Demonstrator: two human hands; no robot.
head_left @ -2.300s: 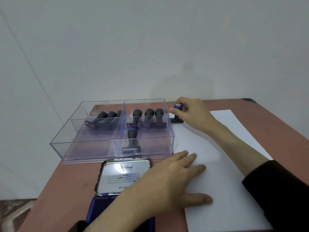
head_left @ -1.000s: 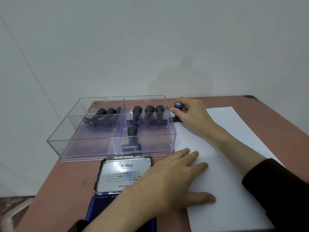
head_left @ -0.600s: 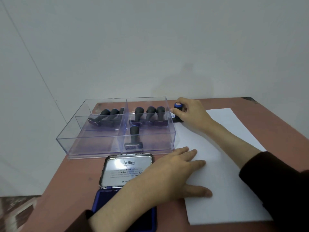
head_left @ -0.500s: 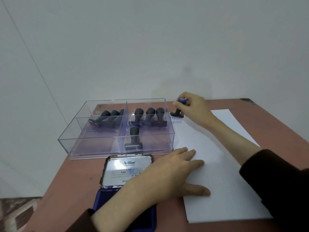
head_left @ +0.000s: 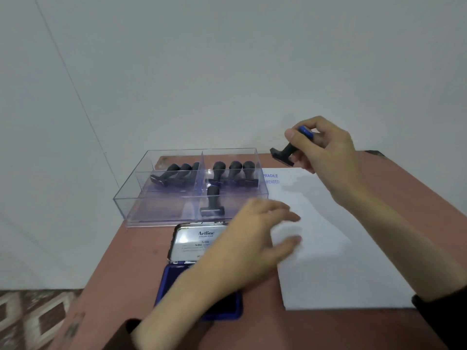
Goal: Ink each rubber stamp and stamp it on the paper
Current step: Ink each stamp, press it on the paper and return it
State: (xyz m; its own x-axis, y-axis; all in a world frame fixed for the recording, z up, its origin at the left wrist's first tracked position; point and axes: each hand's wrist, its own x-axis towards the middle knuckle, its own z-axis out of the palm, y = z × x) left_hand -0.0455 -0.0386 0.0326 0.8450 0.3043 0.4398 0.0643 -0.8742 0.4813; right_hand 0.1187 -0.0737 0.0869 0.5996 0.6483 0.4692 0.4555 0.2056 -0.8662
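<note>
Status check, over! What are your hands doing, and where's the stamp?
Right hand holds stamp lifted, tilted above paper. Left hand open, flat on the paper. Two blue marks printed. Nothing in the way.

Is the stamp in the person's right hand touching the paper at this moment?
Apart. The head view shows the stamp held tilted in the right hand, lifted clear above the far edge of the paper, near the printed FRAGILE mark.

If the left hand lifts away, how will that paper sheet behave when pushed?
The paper sheet looks thin and lies flat, so it is probably floppy and light. On the smooth table it may slide; the left hand seems to steady it.
</note>
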